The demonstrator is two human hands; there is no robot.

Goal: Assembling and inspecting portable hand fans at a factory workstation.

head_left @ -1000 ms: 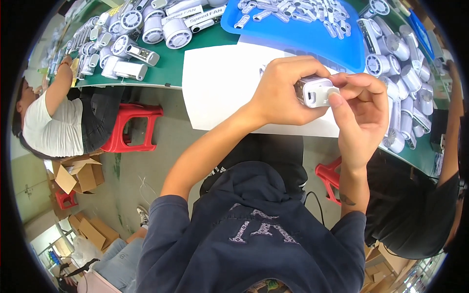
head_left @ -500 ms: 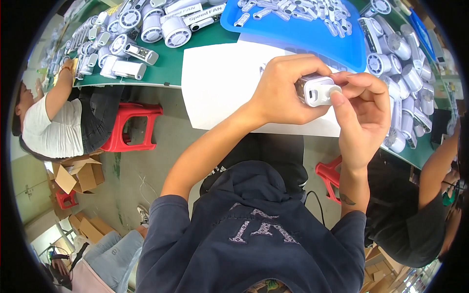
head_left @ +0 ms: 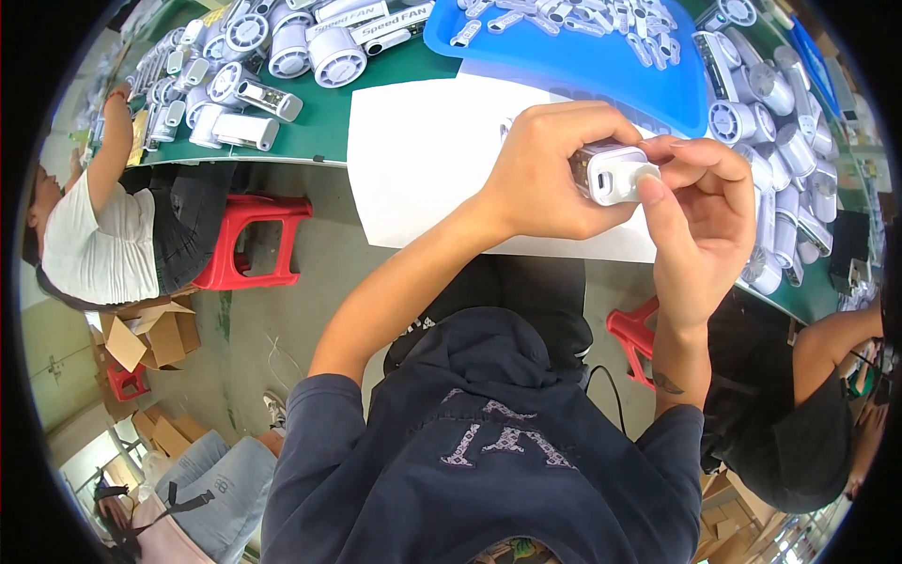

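Observation:
Above the white paper sheet (head_left: 413, 169), my left hand (head_left: 545, 179) is wrapped round a white handheld fan (head_left: 603, 185). Its end, with a small dark port, faces up toward me; my fingers hide most of its body. My right hand (head_left: 705, 216) pinches a small white piece (head_left: 645, 173) against that end, thumb on the near side. The other right fingers are curled behind, and how the piece sits on the fan cannot be made out.
A blue tray (head_left: 554, 70) with several small white parts lies beyond my hands. White fans are heaped at left (head_left: 249, 132) and right (head_left: 780, 160) on the green table (head_left: 315, 117). People sit at both sides; red stools (head_left: 254, 240) stand below.
My hands and the fan stay almost in place, shifting very slightly right. The person at left has moved an arm, and the person at right has lowered one.

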